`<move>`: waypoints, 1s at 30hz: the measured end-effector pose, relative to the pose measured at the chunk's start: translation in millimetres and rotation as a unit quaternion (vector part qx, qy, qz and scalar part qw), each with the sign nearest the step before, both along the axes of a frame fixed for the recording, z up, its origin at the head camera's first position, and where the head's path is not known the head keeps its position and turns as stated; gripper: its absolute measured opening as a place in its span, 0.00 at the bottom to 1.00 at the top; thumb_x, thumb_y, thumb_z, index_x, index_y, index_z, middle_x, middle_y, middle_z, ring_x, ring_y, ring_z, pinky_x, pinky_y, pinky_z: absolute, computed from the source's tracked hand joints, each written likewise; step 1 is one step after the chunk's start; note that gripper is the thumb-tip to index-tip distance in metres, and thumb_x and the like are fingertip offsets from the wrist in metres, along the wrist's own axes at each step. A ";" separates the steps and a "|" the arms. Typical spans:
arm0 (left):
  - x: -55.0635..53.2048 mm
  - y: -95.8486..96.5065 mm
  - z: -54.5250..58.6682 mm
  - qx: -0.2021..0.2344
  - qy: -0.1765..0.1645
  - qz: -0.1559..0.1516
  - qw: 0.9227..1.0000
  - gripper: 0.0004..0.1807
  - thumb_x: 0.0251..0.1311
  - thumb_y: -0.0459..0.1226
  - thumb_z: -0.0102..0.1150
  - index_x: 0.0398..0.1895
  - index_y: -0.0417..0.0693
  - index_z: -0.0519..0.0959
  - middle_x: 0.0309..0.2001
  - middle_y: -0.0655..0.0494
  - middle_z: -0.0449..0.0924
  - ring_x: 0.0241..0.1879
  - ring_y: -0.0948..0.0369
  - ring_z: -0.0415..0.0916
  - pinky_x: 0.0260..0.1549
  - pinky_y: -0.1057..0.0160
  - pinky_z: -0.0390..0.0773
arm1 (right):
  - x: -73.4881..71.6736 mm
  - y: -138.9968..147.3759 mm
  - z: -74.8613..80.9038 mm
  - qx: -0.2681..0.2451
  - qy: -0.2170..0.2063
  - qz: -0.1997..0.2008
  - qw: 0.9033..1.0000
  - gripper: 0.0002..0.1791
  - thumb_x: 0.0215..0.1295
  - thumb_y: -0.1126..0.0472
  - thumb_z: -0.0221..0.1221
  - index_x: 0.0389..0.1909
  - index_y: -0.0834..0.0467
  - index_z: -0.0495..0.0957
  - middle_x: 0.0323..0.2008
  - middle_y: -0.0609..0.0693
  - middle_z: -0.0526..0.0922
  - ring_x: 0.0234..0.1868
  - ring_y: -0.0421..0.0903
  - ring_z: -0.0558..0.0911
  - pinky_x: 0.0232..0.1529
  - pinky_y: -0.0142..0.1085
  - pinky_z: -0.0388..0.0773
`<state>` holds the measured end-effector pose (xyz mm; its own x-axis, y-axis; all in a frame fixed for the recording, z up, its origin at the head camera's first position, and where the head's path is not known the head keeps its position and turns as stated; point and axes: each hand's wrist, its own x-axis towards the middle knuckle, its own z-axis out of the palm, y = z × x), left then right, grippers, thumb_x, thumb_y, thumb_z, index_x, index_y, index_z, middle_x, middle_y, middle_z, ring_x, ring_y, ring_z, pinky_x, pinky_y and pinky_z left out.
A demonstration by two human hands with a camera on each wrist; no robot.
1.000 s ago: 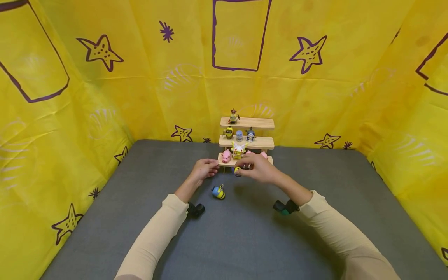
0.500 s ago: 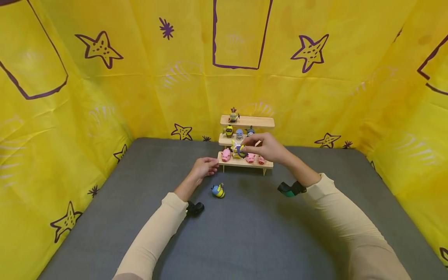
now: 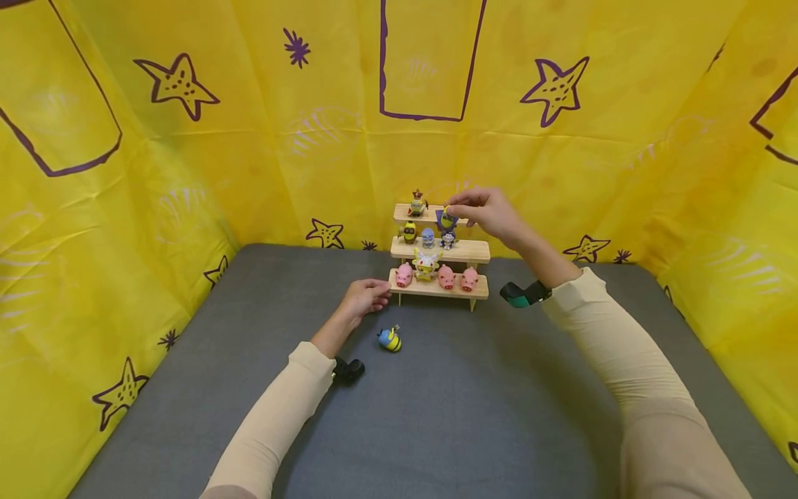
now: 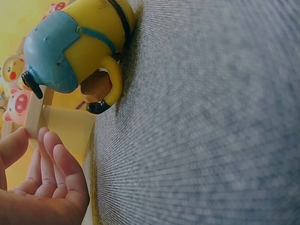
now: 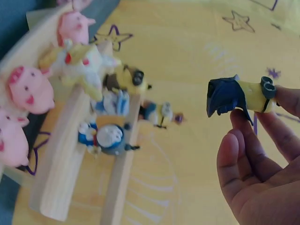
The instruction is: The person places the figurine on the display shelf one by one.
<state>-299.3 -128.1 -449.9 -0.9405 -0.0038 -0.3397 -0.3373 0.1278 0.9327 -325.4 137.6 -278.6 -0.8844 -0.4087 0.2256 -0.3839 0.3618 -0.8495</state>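
Observation:
My right hand (image 3: 495, 213) pinches a small minion figurine (image 5: 252, 96) in a dark blue cape and goggles, overlapping the right part of the top tier in the head view. The three-tier wooden display stand (image 3: 472, 251) stands at the back of the table. With thumb and fingertips my left hand (image 3: 361, 299) grips the left end of its lowest tier. Close to that hand, a minion figurine with a blue top (image 4: 51, 51) lies on its side on the grey cloth.
On the lowest tier sit pink pig figurines (image 3: 470, 279) and a white-and-yellow figurine (image 3: 426, 265). The middle tier bears several figurines, among them a blue one (image 3: 427, 238). A minion in a hat (image 3: 417, 204) stands at the top left. Yellow printed cloth (image 3: 337, 173) surrounds the table.
My right hand has carried the caped minion from in front of the lowest tier up to the top tier, slightly rightward. The left hand has stayed at the stand's lowest tier.

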 end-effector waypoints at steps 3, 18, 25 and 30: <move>-0.3 -0.4 -0.5 0.003 0.002 0.001 1.000 0.17 0.68 0.40 0.57 0.53 0.38 0.78 0.37 0.53 0.81 0.30 0.64 0.77 0.31 0.69 0.78 | -9.7 -0.8 3.6 0.001 -0.005 -0.023 1.000 0.15 0.68 0.58 0.59 0.48 0.66 0.81 0.37 0.42 0.82 0.42 0.53 0.77 0.36 0.34 0.75; 1.4 0.7 1.5 0.012 0.002 0.002 1.000 0.16 0.68 0.38 0.56 0.53 0.36 0.78 0.33 0.55 0.80 0.28 0.65 0.76 0.30 0.69 0.77 | -54.8 -5.8 -3.3 0.020 -0.018 -0.083 0.996 0.20 0.72 0.55 0.55 0.54 0.65 0.79 0.45 0.53 0.80 0.45 0.53 0.73 0.40 0.41 0.76; 0.8 -0.1 1.2 0.017 0.000 0.003 1.000 0.16 0.68 0.38 0.56 0.53 0.37 0.78 0.33 0.55 0.80 0.28 0.65 0.76 0.30 0.69 0.77 | -67.9 -8.8 -15.1 0.030 -0.036 -0.093 0.995 0.20 0.73 0.55 0.53 0.56 0.65 0.78 0.54 0.60 0.78 0.45 0.49 0.72 0.43 0.44 0.75; 0.6 0.0 1.0 0.015 0.000 0.002 1.000 0.17 0.68 0.38 0.56 0.54 0.37 0.78 0.34 0.54 0.80 0.29 0.65 0.77 0.31 0.68 0.78 | -74.0 -10.7 -22.8 0.037 -0.047 -0.097 0.993 0.19 0.74 0.56 0.52 0.57 0.64 0.77 0.54 0.61 0.77 0.48 0.49 0.73 0.46 0.46 0.75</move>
<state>-298.8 -128.1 -448.9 -0.9406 0.0029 -0.3395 -0.3375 0.0990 0.9361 -399.4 126.9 -301.5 -0.9639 -0.2405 0.1139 -0.2210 0.4848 -0.8462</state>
